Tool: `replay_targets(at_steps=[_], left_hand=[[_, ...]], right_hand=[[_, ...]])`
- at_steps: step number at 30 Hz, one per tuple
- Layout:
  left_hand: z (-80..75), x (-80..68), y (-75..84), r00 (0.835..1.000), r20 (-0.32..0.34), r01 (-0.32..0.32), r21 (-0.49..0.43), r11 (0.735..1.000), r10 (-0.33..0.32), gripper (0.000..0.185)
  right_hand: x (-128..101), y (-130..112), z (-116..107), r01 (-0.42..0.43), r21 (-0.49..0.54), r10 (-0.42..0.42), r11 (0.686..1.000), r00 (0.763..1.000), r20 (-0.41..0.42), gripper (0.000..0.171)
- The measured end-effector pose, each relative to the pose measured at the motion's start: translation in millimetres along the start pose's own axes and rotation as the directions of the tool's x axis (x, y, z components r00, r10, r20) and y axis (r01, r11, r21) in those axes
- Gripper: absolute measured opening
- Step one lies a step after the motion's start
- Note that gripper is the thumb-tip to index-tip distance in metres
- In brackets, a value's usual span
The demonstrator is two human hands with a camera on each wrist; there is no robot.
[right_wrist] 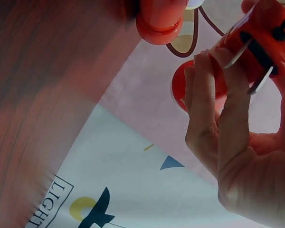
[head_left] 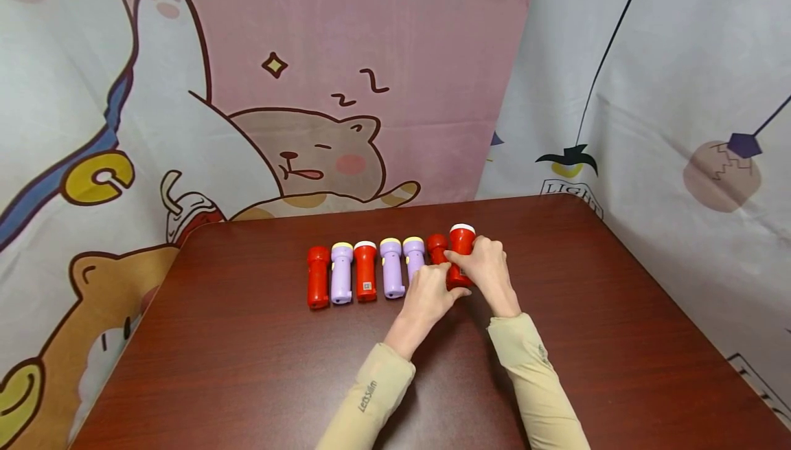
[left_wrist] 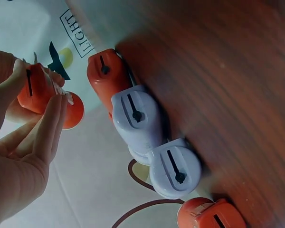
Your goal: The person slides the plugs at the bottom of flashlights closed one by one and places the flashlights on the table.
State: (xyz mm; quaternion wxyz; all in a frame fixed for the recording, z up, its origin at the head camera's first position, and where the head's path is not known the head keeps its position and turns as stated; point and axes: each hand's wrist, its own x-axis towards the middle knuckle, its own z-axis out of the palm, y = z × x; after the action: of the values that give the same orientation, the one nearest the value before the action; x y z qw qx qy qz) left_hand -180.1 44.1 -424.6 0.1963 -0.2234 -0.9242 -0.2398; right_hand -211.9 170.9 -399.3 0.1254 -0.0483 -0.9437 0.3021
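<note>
Both hands hold a red flashlight with a white rim [head_left: 462, 235] at the right end of a row of flashlights, lens end pointing away. My right hand [head_left: 490, 268] grips its body from the right. With thumb and fingers, my left hand [head_left: 426, 292] pinches the near tail end, as the left wrist view also shows. Two metal plug prongs [right_wrist: 262, 80] stand out from a black slot in the held flashlight [right_wrist: 263, 28], beside the right fingers. Just left of it, a plain red flashlight [head_left: 437, 242] is partly hidden by the left hand.
Left along the row lie purple flashlights [head_left: 392, 268] with yellow rims, a white-rimmed red flashlight [head_left: 365, 268] and a red flashlight [head_left: 318, 275]. They rest on a dark brown table [head_left: 247, 367]. Behind hangs a printed cloth [head_left: 371, 17] with cartoon animals.
</note>
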Motion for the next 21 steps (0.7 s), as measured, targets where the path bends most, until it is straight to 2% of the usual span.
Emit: replay_targets(at_steps=[11, 21], left_hand=[[4.7, -0.3, 0.7, 0.999, -0.040, 0.003, 0.012, 1.000, -0.003, 0.035], [6.3, -0.1, -1.8, 0.998, -0.066, 0.013, -0.022, 1.000, -0.015, 0.031]], right_hand=[[0.9, 1.2, 0.5, 0.013, 0.012, -0.013, 1.000, 1.000, -0.009, 0.044], [0.9, -1.0, 2.8, -0.004, 0.014, 0.004, 1.000, 1.000, 0.006, 0.044]])
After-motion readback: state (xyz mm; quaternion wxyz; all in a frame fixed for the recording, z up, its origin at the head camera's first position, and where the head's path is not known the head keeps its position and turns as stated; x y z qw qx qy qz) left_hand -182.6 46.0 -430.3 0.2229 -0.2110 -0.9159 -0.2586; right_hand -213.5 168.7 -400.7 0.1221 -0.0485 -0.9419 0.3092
